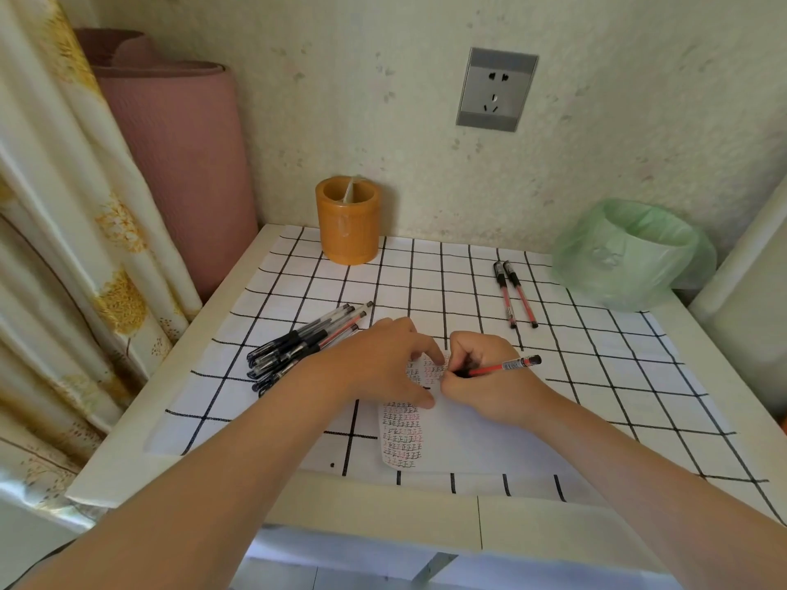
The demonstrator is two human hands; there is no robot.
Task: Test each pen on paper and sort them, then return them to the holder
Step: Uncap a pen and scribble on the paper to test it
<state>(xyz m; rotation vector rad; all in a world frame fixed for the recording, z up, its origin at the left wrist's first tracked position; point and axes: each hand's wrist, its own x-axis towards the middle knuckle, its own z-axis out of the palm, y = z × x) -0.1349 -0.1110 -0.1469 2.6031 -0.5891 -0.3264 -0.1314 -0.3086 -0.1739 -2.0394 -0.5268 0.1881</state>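
Red pen [502, 367] gripped in the right hand [489, 383] meets the paper [468, 436] near the bench [127, 474] front edge, the left hand [383, 359] pressing it flat. Short strokes on a blank patch would show ink best.

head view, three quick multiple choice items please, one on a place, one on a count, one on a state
1. Where does the pen holder stand?
A) at the front edge
B) at the back, by the wall
C) on the floor

2. How many pens lie beside the green-lined bin?
A) none
B) two
C) five

3. The right hand is:
A) open and empty
B) a bare fist
C) gripping a red pen

Answers: 1 B, it stands at the far edge near the wall; 2 B, a pair lies side by side there; 3 C, its fingers curl round the pen over the paper.
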